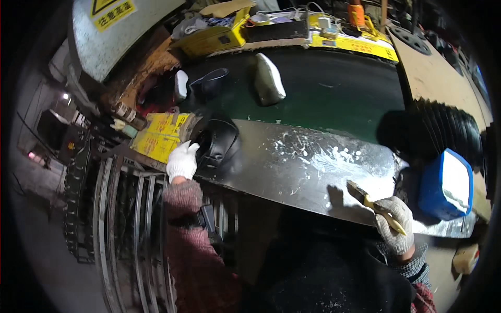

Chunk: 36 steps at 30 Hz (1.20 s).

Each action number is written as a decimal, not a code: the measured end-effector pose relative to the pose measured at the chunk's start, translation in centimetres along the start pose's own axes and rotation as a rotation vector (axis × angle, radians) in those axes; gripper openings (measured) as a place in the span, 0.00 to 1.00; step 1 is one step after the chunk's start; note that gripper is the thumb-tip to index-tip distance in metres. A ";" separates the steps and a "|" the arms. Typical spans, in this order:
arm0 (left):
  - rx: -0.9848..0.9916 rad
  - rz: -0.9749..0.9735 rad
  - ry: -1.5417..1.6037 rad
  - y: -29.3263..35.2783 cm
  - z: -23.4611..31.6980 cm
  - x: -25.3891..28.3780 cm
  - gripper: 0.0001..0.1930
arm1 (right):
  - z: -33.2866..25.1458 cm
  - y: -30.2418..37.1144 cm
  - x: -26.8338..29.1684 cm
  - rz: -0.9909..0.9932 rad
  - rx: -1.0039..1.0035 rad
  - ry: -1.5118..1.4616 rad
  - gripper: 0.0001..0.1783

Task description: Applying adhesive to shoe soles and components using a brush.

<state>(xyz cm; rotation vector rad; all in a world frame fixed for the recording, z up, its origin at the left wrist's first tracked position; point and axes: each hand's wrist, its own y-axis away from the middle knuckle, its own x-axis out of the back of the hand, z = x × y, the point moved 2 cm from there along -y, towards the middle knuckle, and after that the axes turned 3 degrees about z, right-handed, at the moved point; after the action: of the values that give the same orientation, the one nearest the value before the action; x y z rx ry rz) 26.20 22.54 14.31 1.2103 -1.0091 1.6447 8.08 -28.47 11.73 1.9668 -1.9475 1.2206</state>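
My left hand [182, 162], in a white glove, is at the near left edge of the metal work surface. Its fingers are closed at the edge of a black shoe [222, 141], whose outline is blurred; the shoe hides part of the grip. My right hand [395, 225], in a greyish glove, is wrapped round the pale handle of a flat brush [360, 194]. The brush's dark bristles point up and left above the metal plate [271, 161], which has white smears and drops on it. To the right stands a blue tub [425, 188] with white stuff inside.
Behind the plate runs a dark green belt [334, 99], carrying a pale shoe sole [269, 78] and another dark shoe [210, 82]. Yellow boxes [214, 44] line the back. A black corrugated hose [449, 125] is at right, metal rack bars [138, 219] at lower left.
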 end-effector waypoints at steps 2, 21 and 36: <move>0.021 0.157 -0.223 2.0 1.0 1.5 0.22 | -0.6 -0.3 0.5 -0.017 0.019 0.003 0.15; 0.090 -0.574 1.818 24.1 21.8 -6.7 0.16 | 3.2 10.6 21.9 0.829 -0.279 0.340 0.06; 0.011 -0.371 1.474 26.9 18.3 -8.6 0.08 | 1.9 -3.1 2.6 0.262 -0.258 -0.750 0.15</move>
<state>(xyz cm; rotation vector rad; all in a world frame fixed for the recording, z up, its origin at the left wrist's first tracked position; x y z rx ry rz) 8.01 -4.67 6.47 -0.0414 0.1623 1.6367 11.30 -31.12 13.38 2.2682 -2.5837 0.2047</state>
